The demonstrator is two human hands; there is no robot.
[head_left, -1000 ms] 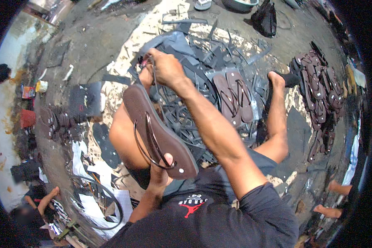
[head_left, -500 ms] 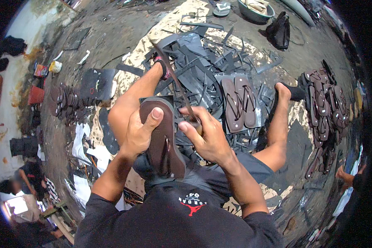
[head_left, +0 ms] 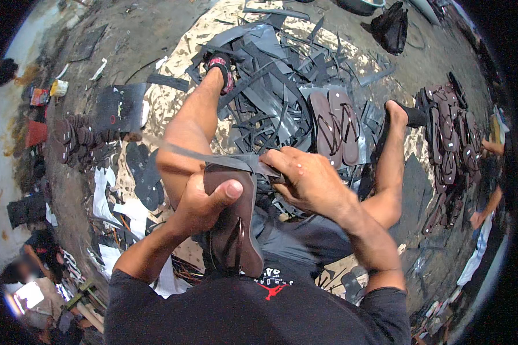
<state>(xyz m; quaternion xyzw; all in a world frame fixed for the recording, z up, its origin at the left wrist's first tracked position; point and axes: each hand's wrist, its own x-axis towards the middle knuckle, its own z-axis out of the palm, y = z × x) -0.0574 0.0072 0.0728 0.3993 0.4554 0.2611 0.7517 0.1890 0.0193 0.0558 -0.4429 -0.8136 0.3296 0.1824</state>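
Observation:
My left hand [head_left: 204, 202] grips a brown flip-flop [head_left: 231, 221] over my lap, thumb across its footbed and fingers hidden beneath. The flip-flop's rounded end points away from me, and a dark grey layer shows along its edge. My right hand [head_left: 311, 181] is closed around the handle of a long, thin-bladed knife [head_left: 204, 155], the handle mostly hidden by the fingers. The blade stretches leftward across the flip-flop's far end, blurred toward its tip. Whether it touches the edge I cannot tell. A pair of brown flip-flops [head_left: 335, 129] lies on a dark sheet beyond my right hand.
Dark rubber offcuts [head_left: 270, 98] are heaped between my spread legs. Brown flip-flops [head_left: 449, 138] are piled at the right, and more brown pieces [head_left: 75, 138] lie at the left. A black bag [head_left: 390, 29] stands far right. Other people show at both sides.
The knife has swung from pointing away from me to lying leftward over the flip-flop's far end. My right hand has turned over and moved right. The flip-flop has come slightly nearer to me.

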